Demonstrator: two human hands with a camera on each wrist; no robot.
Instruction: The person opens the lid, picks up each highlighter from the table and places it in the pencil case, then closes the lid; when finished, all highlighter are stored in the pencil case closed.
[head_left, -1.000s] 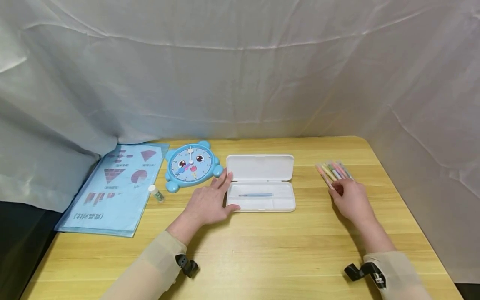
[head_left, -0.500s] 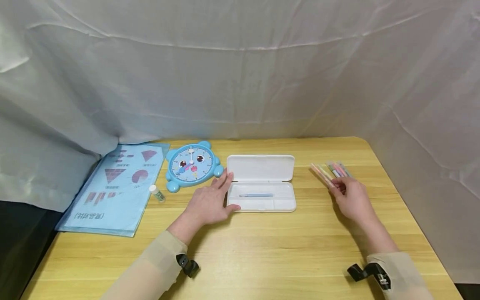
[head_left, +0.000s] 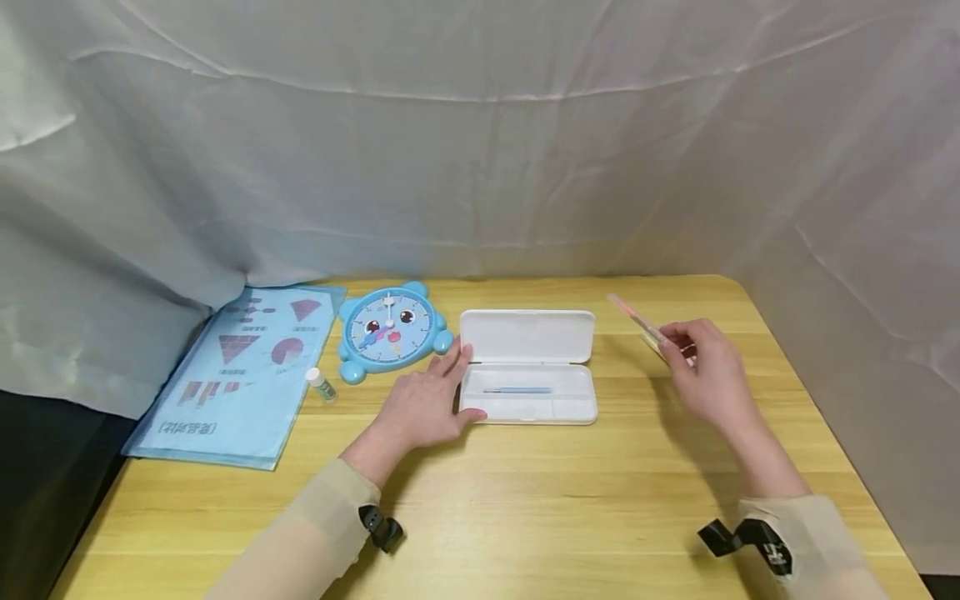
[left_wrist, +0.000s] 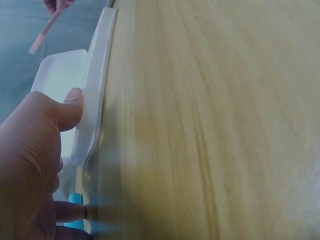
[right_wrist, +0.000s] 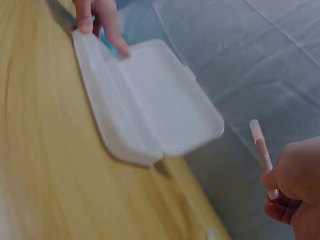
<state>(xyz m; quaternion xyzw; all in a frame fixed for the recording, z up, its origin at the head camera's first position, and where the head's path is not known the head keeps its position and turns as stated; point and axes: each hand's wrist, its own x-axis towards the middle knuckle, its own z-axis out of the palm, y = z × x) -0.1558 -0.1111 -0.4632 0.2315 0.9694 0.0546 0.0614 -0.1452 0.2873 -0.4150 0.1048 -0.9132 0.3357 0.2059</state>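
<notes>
A white pencil case [head_left: 528, 408] lies with its lid [head_left: 527, 335] raised, a slim blue pen [head_left: 517, 390] inside. My left hand [head_left: 423, 408] rests at its left end, fingers extended beside the lid and thumb on the front corner. In the left wrist view, the left thumb [left_wrist: 72, 107] lies over the rim. To the right of the case, my right hand [head_left: 708, 371] pinches a pink-tipped pen [head_left: 633, 315], which points up and to the left. A pale yellow pen [head_left: 654, 346] shows just beneath it. The right palm and fingers hide the pens' lower ends.
A blue cartoon clock [head_left: 393, 329] lies left of the case. A small white-capped bottle [head_left: 321, 385] lies near a blue printed folder [head_left: 232, 375] at the table's left side. Grey cloth [head_left: 480, 183] hangs behind the wooden table [head_left: 540, 500].
The right hand has lifted the pink-tipped pen up from the fan of pens on the table, its tip swinging up and left. The other pens no longer show. The left hand stays on the case.
</notes>
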